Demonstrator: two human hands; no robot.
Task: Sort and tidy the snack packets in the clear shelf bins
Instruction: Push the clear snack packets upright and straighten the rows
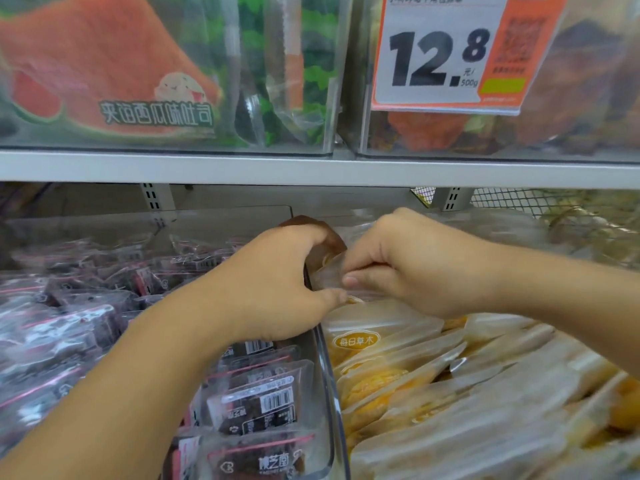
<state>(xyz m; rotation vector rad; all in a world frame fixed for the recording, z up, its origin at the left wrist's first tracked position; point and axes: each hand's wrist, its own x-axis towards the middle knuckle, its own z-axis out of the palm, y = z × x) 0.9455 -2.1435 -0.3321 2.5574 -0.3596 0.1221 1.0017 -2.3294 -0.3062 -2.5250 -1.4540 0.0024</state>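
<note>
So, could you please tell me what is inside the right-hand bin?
The right bin holds frosted yellow packets, stacked slantwise. Both hands pinch one packet at the back. Lower layers are covered.

Open gap beneath grey shelf edge [311,169] admits reach; clear bin divider [327,368], dark packets [263,403] and yellow packets [433,375] crowd the space below

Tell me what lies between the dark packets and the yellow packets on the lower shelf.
In the head view, the clear bin wall separates the dark packets from the yellow packets.
</note>
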